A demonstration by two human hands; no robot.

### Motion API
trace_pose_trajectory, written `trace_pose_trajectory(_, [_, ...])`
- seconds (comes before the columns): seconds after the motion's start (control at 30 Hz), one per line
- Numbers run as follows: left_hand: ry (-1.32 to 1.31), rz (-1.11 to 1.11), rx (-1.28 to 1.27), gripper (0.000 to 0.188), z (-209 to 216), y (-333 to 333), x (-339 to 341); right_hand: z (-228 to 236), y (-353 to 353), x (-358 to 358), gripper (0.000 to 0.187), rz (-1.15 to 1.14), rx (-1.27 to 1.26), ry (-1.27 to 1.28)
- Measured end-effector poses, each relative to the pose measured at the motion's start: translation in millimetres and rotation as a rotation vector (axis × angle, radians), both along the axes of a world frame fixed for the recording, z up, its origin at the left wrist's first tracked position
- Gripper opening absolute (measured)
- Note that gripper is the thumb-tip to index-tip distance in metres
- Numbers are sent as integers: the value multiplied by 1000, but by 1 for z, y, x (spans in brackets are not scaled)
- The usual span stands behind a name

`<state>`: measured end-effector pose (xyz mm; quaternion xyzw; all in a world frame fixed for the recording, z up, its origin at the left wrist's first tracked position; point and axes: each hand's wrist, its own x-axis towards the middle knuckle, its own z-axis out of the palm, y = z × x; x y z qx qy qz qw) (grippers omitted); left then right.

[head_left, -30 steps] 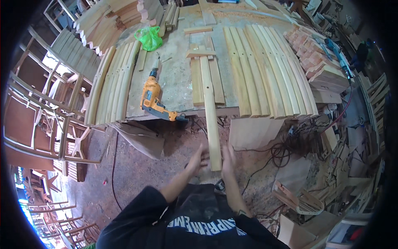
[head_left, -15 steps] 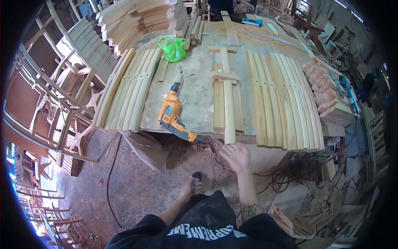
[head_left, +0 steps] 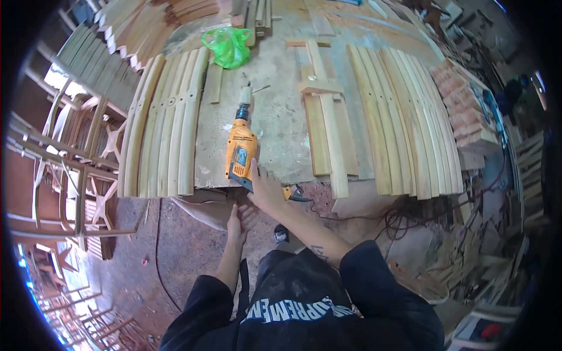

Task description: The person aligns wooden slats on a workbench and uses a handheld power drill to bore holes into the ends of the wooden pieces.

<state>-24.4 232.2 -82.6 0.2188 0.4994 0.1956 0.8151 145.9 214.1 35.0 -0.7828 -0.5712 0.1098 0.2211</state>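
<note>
An orange and black power drill (head_left: 241,146) lies on the workbench (head_left: 275,140), its chuck and bit pointing away from me. My right hand (head_left: 269,190) is closed round the drill's handle at the bench's front edge, hiding part of the grip. My left hand (head_left: 239,223) hangs just below that edge, near the drill's rear, its fingers apart and nothing in them. Right of the drill, a long pale wooden slat (head_left: 336,140) rests on flat boards, under a wooden crosspiece (head_left: 321,86). Its near end juts past the bench edge.
Shaped slats lie in rows at the bench's left (head_left: 170,123) and right (head_left: 404,123). A green plastic bag (head_left: 228,48) sits farther back. Stacked wooden pieces (head_left: 465,108) stand at the right, chair frames (head_left: 76,169) at the left. A cable (head_left: 158,251) crosses the floor.
My right hand has left the slat's near end and moved left onto the drill's handle. My left hand has risen toward the bench edge. The whole view has shifted slightly.
</note>
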Motion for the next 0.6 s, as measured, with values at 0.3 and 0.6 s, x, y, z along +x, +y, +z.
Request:
trace_pose_trajectory(0.3, [-466,82,-74,54,54,-7,46,16,-125,9,76,174,-33,24])
trace_pose_trajectory(0.6, [-227,-182,150,42,65,-159,65,-20,-337,14,89,131,-125,136])
